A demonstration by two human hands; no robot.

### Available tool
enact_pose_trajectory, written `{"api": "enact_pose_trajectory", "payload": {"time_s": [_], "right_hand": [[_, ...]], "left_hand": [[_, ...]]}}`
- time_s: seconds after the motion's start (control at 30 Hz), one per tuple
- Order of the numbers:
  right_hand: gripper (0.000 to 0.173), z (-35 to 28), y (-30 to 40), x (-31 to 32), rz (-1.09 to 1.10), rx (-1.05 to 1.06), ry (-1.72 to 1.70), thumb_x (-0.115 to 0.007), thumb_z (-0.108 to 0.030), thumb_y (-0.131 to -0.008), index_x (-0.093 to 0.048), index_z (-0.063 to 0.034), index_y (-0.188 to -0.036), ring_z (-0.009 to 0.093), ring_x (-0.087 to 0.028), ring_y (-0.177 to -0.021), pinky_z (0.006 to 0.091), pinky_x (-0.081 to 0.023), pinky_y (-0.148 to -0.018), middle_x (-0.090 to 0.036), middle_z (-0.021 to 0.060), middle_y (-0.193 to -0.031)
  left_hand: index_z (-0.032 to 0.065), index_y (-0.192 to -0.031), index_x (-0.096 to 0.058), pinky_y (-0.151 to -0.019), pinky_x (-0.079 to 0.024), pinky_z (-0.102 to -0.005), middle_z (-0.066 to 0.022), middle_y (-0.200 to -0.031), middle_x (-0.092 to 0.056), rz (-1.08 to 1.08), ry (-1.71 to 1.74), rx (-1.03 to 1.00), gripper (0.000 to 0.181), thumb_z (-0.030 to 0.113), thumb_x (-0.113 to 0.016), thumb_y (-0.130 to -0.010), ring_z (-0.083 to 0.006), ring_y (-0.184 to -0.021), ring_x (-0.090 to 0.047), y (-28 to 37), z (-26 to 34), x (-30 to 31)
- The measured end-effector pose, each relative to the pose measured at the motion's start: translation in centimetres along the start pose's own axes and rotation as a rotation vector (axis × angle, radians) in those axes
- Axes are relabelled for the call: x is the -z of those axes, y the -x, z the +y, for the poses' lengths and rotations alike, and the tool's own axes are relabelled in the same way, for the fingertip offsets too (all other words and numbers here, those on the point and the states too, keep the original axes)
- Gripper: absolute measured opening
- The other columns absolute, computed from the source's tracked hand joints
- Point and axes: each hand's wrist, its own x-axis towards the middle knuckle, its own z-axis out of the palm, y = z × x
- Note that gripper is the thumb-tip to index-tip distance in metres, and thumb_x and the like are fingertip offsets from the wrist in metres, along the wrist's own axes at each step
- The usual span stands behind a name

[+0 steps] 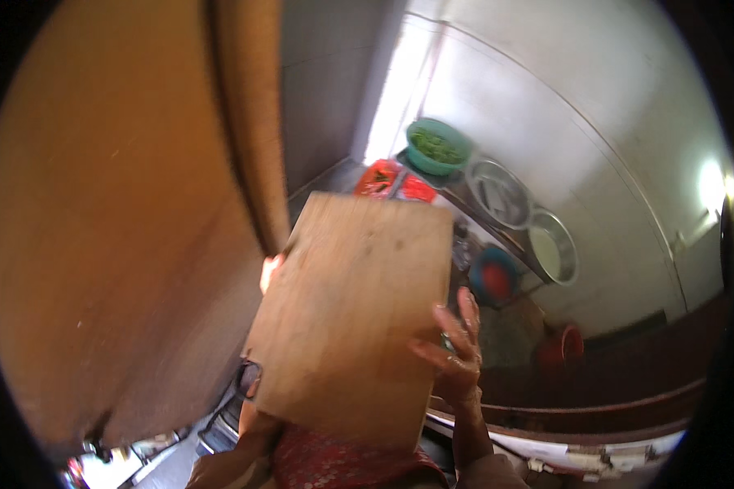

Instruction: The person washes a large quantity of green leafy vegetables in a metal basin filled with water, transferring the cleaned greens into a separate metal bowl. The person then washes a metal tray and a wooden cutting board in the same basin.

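A wooden cutting board (355, 312) with a cut-out handle near its lower left corner is held up before my body. My left hand (271, 272) grips its left edge; most of this hand is hidden behind the board. Beside the board's right edge is my right hand (455, 354), wet, with its fingers spread. Whether its fingertips touch the board cannot be told.
A wooden panel (128, 232) fills the left side. Beyond the board, a green basin (446, 165) of leafy greens, a metal colander (500, 194) and a metal bowl (566, 235) stand along the wall. Lower are a blue basin (478, 269) and a red bucket (572, 345).
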Motion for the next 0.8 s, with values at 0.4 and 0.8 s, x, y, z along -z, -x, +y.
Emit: {"api": "enact_pose_trajectory", "payload": {"time_s": [0.4, 0.8], "right_hand": [[0.046, 5.0, -3.6, 4.4, 0.116, -0.116, -0.297, -0.084, -0.046, -0.060, -0.069, -0.0108, -0.087, 0.019, -0.062, -0.081, 0.0512, -0.031, -0.107, -0.063, -0.0008, -0.077], [0.053, 25.7, -6.4, -0.7, 0.038, -0.536, -0.221, -0.085, -0.055, -0.059, -0.069, -0.0110, -0.084, 0.020, -0.055, -0.082, 0.0418, -0.034, -0.094, -0.061, 0.0003, -0.076]], "left_hand": [[-0.0003, -0.123, -0.057, -0.094, -0.047, -0.0392, -0.0139, -0.119, -0.064, 0.154, -0.173, 0.694, 0.050, 0.024, -0.070, -0.081, -0.0263, -0.107, -0.061, 3.1, -11.6, -0.2], [-0.0006, -0.132, -0.052, -0.100, -0.043, -0.0389, -0.0135, -0.127, -0.060, 0.043, -0.385, 0.735, 0.064, 0.020, -0.076, -0.076, -0.0252, -0.116, -0.057, -14.2, -9.1, 0.9]]}}
